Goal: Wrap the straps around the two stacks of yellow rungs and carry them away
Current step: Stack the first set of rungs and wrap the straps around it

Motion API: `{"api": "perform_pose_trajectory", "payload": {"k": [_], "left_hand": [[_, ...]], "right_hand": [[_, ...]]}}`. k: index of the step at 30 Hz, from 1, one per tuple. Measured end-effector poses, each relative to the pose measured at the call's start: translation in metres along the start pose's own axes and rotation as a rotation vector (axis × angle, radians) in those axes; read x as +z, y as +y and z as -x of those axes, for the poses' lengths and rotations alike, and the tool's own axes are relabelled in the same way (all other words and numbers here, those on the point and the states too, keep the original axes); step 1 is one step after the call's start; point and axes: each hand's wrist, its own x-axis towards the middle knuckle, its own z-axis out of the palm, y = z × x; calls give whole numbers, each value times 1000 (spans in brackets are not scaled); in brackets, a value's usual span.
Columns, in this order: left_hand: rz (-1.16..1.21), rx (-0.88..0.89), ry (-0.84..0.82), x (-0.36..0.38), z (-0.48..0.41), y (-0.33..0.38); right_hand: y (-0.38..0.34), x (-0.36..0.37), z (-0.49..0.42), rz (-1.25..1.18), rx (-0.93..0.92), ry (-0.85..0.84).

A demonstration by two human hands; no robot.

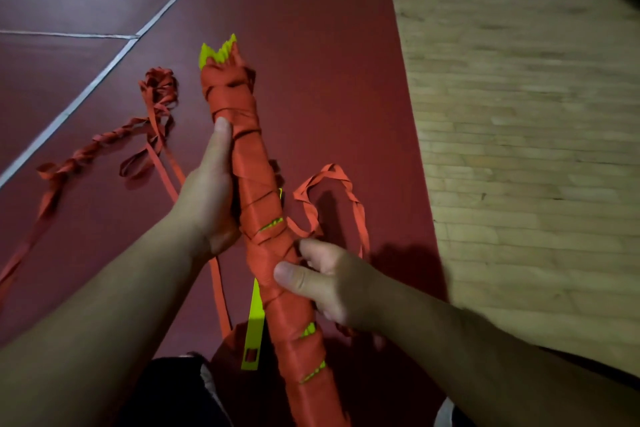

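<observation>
Nearest the person, a loose yellow rung [254,329] with a slot near its end is lying just left of the strap-wrapped stack of yellow rungs [252,163], which is slanting up and away over the red floor [311,45]. The right hand [325,284] is gripping the stack's lower half, thumb pressing on the red wrapping and fingers curling round its far side. Higher up, the left hand [207,194] is clasping the stack from the left, thumb lying along it; its fingers are hidden behind. A strap loop [334,170] is hanging beside the stack on the right. Yellow tips are poking out of the far end. Further left, loose strap [114,135] is trailing, twisted, near a white line [86,91]. Wooden floor [519,114] is lying to the right.
</observation>
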Motion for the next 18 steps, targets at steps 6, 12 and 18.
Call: {"api": "perform_pose_trajectory", "payload": {"k": [6, 12, 18], "left_hand": [[-293, -38, -90, 8, 9, -35], [-339, 133, -20, 10, 10, -36], [-477, 242, 66, 1, 5, -33]], "right_hand": [[20, -14, -17, 123, 44, 136], [2, -28, -8, 177, 57, 25], [-12, -58, 5, 593, 2, -15]]}}
